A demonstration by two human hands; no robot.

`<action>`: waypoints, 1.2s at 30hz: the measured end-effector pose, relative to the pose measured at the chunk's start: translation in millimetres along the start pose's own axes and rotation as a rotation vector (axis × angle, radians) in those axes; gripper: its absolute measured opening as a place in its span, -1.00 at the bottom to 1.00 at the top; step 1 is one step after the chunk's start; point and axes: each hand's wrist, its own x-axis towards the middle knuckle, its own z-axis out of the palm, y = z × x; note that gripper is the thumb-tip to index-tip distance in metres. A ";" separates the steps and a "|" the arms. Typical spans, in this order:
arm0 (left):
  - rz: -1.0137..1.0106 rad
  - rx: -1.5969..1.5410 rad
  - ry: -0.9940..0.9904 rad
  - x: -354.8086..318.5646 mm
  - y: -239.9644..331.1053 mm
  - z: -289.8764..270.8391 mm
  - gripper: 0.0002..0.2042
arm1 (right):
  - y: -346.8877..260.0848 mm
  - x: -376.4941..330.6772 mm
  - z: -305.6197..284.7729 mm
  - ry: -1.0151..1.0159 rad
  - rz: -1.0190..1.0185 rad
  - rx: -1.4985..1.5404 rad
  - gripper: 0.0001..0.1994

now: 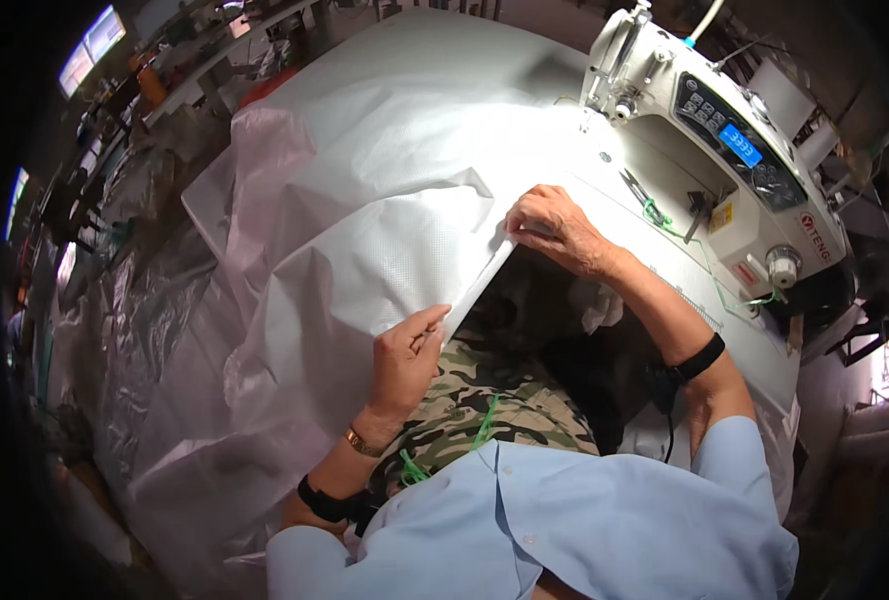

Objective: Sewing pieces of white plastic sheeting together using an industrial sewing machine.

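A large sheet of white woven fabric (365, 220) lies spread over the work table and falls off its left side. My left hand (405, 360) pinches the near end of its folded edge, just above my lap. My right hand (555, 228) grips the same edge farther up, close to the sewing machine (725, 150). The edge runs taut and straight between the two hands. Below it my camouflage trousers (485, 400) and light blue shirt (585, 520) show.
The white sewing machine stands at the upper right, with a blue display and green thread (665, 222) trailing under its head. Clear plastic sheeting (155, 330) is heaped at the left. Other work tables stand far back at the upper left.
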 end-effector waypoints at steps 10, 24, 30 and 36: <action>0.410 0.346 0.156 12.2 -0.4 6.8 -0.62 | -4.5 4.5 -4.0 -0.055 -0.102 -0.057 -0.79; 0.486 0.631 0.121 18.7 10.1 -2.1 -0.71 | -9.3 7.0 -3.1 -0.063 -0.109 -0.150 -0.85; 0.550 0.647 0.038 17.2 21.5 -11.0 -0.60 | -5.5 7.1 -4.6 -0.036 -0.146 -0.217 -0.78; 0.545 0.628 -0.048 26.4 17.4 -14.4 -0.50 | 8.4 12.7 -14.8 -0.048 -0.132 -0.263 -0.71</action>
